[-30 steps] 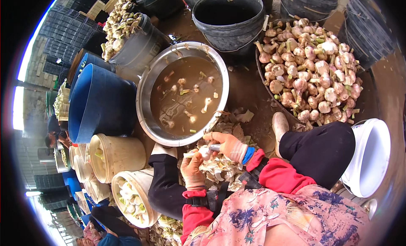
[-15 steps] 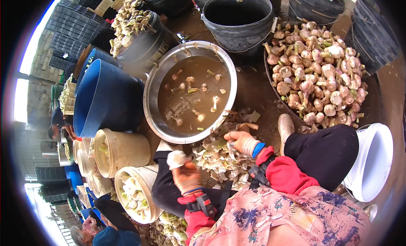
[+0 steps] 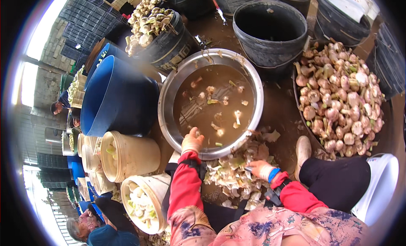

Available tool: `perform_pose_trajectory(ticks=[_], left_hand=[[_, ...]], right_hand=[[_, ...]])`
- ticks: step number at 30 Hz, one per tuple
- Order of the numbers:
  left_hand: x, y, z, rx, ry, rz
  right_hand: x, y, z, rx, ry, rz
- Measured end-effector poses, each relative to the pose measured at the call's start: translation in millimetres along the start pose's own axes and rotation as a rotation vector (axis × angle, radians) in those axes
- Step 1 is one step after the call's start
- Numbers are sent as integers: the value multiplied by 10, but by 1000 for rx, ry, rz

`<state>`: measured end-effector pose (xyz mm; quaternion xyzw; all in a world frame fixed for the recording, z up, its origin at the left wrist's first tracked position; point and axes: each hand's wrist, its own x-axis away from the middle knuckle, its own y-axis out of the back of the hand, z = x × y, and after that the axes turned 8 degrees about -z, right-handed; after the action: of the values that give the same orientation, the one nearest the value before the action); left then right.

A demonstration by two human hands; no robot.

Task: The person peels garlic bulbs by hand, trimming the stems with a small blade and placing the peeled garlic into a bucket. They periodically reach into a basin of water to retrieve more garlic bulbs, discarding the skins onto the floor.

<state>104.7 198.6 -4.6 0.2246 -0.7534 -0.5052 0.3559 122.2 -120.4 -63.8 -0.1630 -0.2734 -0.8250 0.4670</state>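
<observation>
My left hand (image 3: 192,142), in an orange glove, reaches over the near rim of a metal basin (image 3: 162,103) of murky water. Its fingers curl round a garlic bulb (image 3: 198,134), mostly hidden by them, at the water's near left side. Several more garlic bulbs (image 3: 217,130) and cut stems float there. Above a heap of garlic peelings (image 3: 230,178), my gloved right hand (image 3: 261,169) is closed on a small knife (image 3: 248,169), of which only a short grey end shows. A cream bucket (image 3: 160,195) of whitish trimmed garlic (image 3: 141,205) stands left of my legs.
At the right, a wide tub holds heaped unpeeled garlic (image 3: 338,98). A black bucket (image 3: 270,55) stands behind the basin, a blue barrel (image 3: 120,98) to its left. A white bucket (image 3: 376,186) is beside my right leg. Other people (image 3: 101,229) sit at the far left.
My left hand has let go of the white trimmed garlic bulb and moved forward to the basin, onto another bulb. My right hand has lowered slightly over the peelings, and the view has shifted.
</observation>
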Motion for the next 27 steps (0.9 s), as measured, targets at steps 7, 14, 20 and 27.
perform_pose_trajectory(ticks=[7,14,20,27], left_hand=[[-736,-502,67,-330,218,336],[-383,-513,-352,-137,-100,717],[509,-223,-789,946,-232,604],[1634,-162,-910,757,-400,145]], right_hand=[[-163,-30,-107,-162,-66,-9],[-235,108,15,-96,-108,-112],[-142,180,354,-583,50,-470],[-114,86,442,-1018,249,-367]])
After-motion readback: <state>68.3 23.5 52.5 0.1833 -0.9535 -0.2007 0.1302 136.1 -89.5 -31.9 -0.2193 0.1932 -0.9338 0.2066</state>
